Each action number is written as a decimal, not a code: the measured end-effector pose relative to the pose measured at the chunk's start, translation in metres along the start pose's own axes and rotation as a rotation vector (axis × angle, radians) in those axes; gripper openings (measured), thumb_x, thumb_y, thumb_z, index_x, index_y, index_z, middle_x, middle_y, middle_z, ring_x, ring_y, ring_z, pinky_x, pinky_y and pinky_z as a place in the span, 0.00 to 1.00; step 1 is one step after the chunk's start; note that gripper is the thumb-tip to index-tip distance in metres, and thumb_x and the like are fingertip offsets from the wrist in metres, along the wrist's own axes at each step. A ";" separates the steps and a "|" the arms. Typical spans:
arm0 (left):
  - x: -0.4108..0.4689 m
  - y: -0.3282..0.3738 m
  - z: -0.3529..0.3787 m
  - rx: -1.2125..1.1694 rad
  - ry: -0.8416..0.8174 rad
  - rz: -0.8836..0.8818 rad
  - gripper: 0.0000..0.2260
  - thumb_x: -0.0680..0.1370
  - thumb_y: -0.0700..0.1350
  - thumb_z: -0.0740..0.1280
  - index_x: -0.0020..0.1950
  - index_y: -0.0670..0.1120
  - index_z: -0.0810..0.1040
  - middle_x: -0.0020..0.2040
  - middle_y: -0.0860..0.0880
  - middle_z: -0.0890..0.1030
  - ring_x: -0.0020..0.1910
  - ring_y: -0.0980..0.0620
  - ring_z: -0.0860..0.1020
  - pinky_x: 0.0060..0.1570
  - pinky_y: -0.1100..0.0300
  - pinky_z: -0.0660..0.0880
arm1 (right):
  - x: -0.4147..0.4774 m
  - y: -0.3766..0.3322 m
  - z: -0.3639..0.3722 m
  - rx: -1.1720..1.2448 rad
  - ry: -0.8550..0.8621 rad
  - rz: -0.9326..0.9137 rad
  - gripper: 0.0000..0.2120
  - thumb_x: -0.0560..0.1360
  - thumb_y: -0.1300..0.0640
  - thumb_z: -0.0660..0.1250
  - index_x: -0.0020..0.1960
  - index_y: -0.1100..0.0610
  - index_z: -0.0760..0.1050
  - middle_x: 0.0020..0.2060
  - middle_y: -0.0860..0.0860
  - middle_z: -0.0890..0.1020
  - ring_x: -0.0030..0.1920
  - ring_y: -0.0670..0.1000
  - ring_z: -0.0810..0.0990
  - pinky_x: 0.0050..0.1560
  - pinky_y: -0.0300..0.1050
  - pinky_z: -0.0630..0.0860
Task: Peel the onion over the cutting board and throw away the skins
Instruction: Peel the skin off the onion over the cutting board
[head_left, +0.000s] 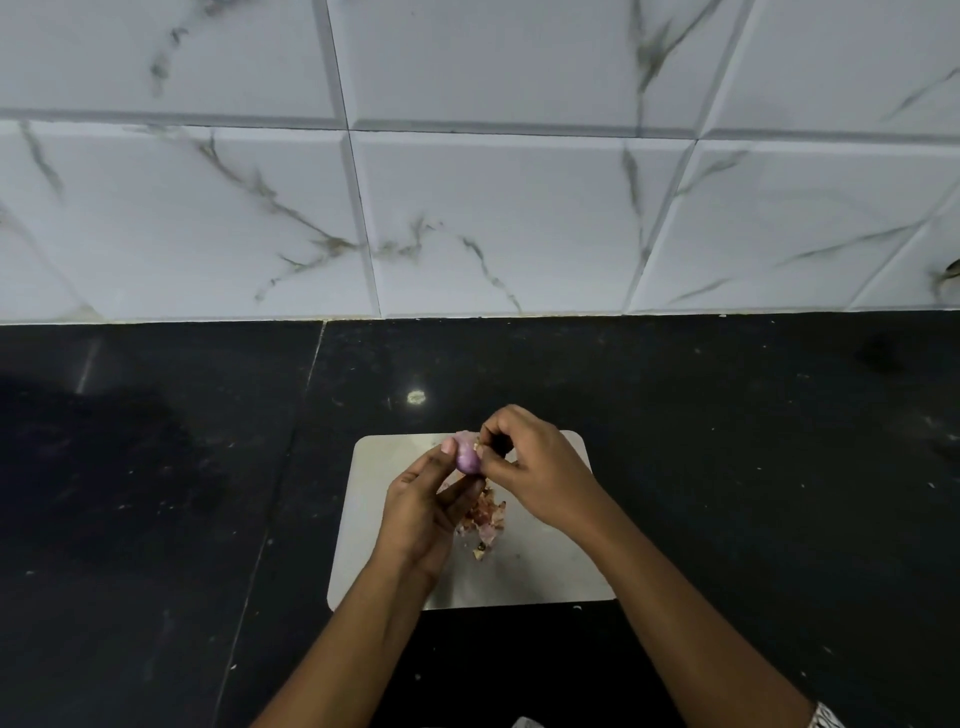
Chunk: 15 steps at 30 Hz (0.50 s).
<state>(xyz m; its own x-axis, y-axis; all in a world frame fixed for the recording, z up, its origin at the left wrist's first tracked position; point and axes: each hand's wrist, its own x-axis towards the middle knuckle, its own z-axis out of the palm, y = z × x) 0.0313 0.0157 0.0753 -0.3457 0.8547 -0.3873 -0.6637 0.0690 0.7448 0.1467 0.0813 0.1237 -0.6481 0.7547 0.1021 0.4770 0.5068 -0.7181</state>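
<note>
Onion (466, 459): held above the cutting board (545, 566), so peelings drop onto it.
Left hand (423, 512): its grip clasps the onion steady.
Right hand (524, 467): pinching skin at the onion's top.
Skins (483, 519): piled on the board beneath the onion.
Tabletop (156, 493): dark, under the board.

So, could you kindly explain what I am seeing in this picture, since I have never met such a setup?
There is no machine here: a person wears one camera on the head, looking forward and down, so both bare arms reach in from the bottom. The left hand holds a small purple onion, and the right hand pinches at its end, fingers curled. Below them a pale board lies on a dark counter, with a heap of skins on it. A marbled tiled wall rises behind.
</note>
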 end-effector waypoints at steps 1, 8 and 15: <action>0.000 -0.001 0.002 -0.019 0.003 -0.024 0.11 0.77 0.46 0.64 0.44 0.42 0.83 0.47 0.44 0.83 0.43 0.52 0.83 0.41 0.61 0.79 | -0.001 0.002 0.000 0.003 0.003 0.003 0.08 0.73 0.52 0.66 0.45 0.57 0.73 0.42 0.48 0.75 0.43 0.46 0.75 0.45 0.45 0.75; -0.004 0.004 0.009 -0.259 0.015 -0.152 0.12 0.78 0.46 0.63 0.53 0.38 0.79 0.43 0.41 0.85 0.41 0.48 0.85 0.34 0.64 0.80 | 0.000 0.018 -0.002 0.135 0.140 0.036 0.03 0.73 0.62 0.67 0.43 0.55 0.75 0.39 0.43 0.75 0.41 0.40 0.76 0.42 0.32 0.75; 0.000 0.009 0.004 -0.254 0.035 -0.153 0.12 0.78 0.46 0.63 0.53 0.39 0.78 0.48 0.39 0.84 0.43 0.46 0.84 0.35 0.62 0.81 | 0.003 0.018 -0.003 0.064 0.144 0.030 0.06 0.72 0.60 0.69 0.44 0.52 0.74 0.39 0.42 0.76 0.41 0.40 0.78 0.38 0.32 0.76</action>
<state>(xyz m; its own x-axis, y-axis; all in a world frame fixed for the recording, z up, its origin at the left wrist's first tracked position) 0.0276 0.0185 0.0839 -0.2489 0.8256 -0.5064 -0.8531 0.0606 0.5182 0.1554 0.0938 0.1131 -0.5402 0.8233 0.1745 0.4528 0.4591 -0.7643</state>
